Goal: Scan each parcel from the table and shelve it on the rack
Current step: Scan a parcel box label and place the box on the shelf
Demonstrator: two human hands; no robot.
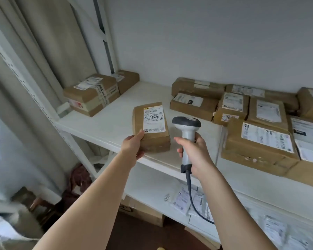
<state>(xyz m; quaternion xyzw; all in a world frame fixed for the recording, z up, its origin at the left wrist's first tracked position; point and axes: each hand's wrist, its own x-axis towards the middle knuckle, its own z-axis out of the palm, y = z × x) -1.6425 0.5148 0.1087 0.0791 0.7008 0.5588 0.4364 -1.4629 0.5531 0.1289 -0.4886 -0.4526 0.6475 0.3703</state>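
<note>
**Setting parcel 2004 down on the rack shelf**

My left hand (134, 145) grips the near left corner of the cardboard parcel (151, 127) at centre frame, thumb on top beside the label, the other fingers hidden underneath. My right hand (193, 150) is wrapped round the grip of the grey barcode scanner (186, 134), just right of the parcel, with the index finger stretched forward; its cable (192, 195) trails down toward the bottom of the frame.

The parcel appears to rest on the white shelf (107, 123), near its front edge, though I cannot tell whether its full weight is down. To finish well, I judge I should slide it back from the lip before letting go, keeping the label upward, and hold the scanner's head clear of it.

The parcel is a small brown box, taped, slightly scuffed on its near side. Its white shipping label (154, 120) shows a barcode and the bold number 2004. Other labelled boxes (258, 145) sit at the right of the frame, and two more (92, 94) in the upper left.
</note>
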